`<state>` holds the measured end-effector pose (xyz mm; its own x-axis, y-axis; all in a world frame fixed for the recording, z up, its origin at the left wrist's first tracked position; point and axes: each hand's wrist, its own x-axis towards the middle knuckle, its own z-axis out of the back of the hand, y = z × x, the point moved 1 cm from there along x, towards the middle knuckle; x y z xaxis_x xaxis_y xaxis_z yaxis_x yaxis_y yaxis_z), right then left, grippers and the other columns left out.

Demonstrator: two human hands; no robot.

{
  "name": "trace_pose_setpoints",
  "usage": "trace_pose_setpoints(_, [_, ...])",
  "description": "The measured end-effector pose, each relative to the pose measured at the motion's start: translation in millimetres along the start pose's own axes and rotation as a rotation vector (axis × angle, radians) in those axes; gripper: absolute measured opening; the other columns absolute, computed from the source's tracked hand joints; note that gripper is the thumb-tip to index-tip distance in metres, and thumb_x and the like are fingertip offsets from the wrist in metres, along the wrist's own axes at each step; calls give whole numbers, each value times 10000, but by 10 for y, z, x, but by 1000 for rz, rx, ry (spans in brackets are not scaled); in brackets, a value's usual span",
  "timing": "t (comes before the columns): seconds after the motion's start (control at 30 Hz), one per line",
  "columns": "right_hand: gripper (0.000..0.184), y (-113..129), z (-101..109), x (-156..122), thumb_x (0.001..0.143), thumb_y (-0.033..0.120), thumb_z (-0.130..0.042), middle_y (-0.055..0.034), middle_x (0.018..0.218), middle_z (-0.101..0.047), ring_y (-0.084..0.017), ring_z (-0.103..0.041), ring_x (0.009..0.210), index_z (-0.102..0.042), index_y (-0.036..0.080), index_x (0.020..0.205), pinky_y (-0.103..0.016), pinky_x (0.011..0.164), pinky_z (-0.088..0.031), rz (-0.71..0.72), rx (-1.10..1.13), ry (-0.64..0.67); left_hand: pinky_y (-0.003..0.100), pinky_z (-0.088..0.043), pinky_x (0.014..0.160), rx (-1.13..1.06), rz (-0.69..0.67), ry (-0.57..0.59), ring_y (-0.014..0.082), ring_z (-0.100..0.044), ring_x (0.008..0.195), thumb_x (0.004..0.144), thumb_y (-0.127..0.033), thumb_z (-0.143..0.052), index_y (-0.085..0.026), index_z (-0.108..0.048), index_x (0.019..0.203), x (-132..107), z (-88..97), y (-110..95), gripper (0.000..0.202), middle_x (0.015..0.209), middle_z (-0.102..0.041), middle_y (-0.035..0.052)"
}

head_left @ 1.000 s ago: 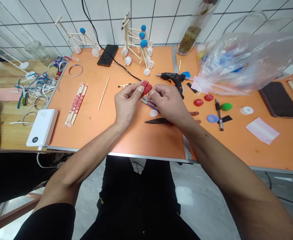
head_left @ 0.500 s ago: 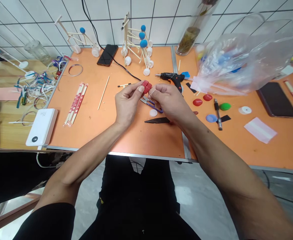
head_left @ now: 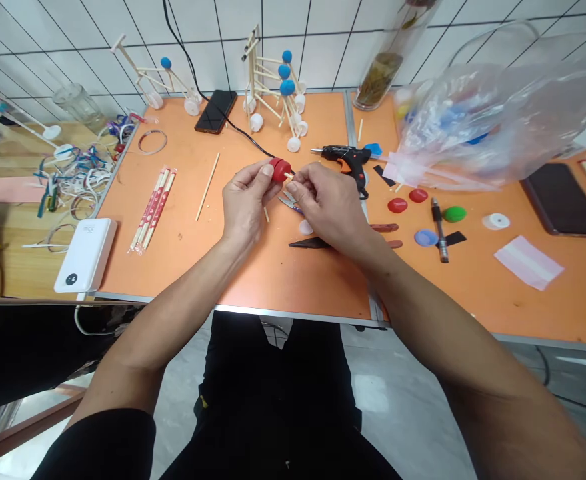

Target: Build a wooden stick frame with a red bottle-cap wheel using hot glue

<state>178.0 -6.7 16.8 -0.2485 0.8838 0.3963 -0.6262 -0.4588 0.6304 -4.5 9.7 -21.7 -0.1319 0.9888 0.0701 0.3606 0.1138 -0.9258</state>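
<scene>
I saw the red caps point(head_left: 279, 169) pressed together into one thick disc, tilted on edge, pinched in my left hand point(head_left: 245, 203); a short pale wooden stick point(head_left: 289, 176) stuck out from their right face

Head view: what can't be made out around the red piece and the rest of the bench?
All in the head view:
- red piece: one cap or two pressed together is unclear; the left hand covers its near side.
- thin stick: too small to see how deep it goes; the right hand hides its far end.
- scissors: mostly under the right hand.
- plastic bag: contents blurred by the film.
- jar: top cut off by the upper edge.
</scene>
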Motion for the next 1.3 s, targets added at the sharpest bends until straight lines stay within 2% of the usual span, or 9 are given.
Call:
trace_pose_setpoints(0.17, [318,11,-27,-15,1259,345,-415,-148,1134,-762,-294,-682,995,-668,216,1115,-404,848,-435,37,-344,82,508,-707,1179,18,-34,39,296,-865,1274,918,-532,-1009,-278,-904,1081,-82,-76,-38,319,1208,-917,78])
trace_pose_setpoints(0.3, [262,41,-33,-29,1231,267,-440,-170,1144,-760,-298,-672,973,-658,205,1099,-409,818,-401,25,-461,93,485,-719,1137,52,-100,77,278,-876,1191,885,-529,-1035,-285,-922,1075,-120,-101,-59,329,1165,-924,67])
trace_pose_setpoints(0.43, [241,39,-3,-23,1186,236,-512,-123,1005,-727,-293,-651,925,-603,245,963,-420,854,-413,-1,-309,39,506,-718,1132,51,-97,74,290,-877,1199,869,-547,-1041,-291,-937,1072,-147,-100,-37,343,1153,-925,68])
trace_pose_setpoints(0.57, [383,34,60,5,1211,381,-534,-42,813,-653,-250,-604,798,-562,268,846,-406,786,-409,-95,9,18,511,-709,1146,37,-109,84,291,-873,1213,852,-561,-1048,-305,-947,1083,-173,-111,-3,359,1181,-923,60])
trace_pose_setpoints(0.63, [422,36,62,12,1207,445,-542,-28,773,-628,-245,-600,780,-565,270,824,-399,769,-419,-122,98,9,509,-698,1161,29,-124,73,292,-869,1224,850,-551,-1052,-305,-951,1088,-180,-119,11,357,1186,-920,62])
trace_pose_setpoints(0.83, [371,25,-26,-12,1187,451,-503,-74,835,-655,-308,-654,902,-549,292,855,-443,889,-479,-30,-35,-37,497,-715,1134,2,-116,61,276,-876,1195,832,-598,-1052,-308,-948,1082,-177,-119,35,397,1197,-922,55])
trace_pose_setpoints(0.97, [383,-8,33,-2,1184,465,-534,-58,818,-651,-289,-645,856,-557,285,846,-433,868,-467,-62,27,-19,512,-702,1157,11,-85,69,301,-864,1257,861,-568,-1040,-290,-939,1107,-164,-109,6,384,1223,-917,78])
trace_pose_setpoints(1.13, [478,-101,201,60,1180,563,-573,-30,782,-644,-241,-614,796,-586,267,805,-396,791,-439,-64,149,48,484,-713,1129,73,-61,172,300,-850,1297,856,-546,-1048,-325,-911,1219,-99,-93,-44,447,1324,-903,73])
trace_pose_setpoints(1.3, [522,-217,217,78,1183,623,-562,-19,750,-619,-233,-600,753,-627,259,814,-404,770,-471,34,165,80,478,-715,1125,129,-71,266,296,-839,1316,888,-552,-1025,-301,-879,1310,-38,-49,-36,512,1342,-889,82])
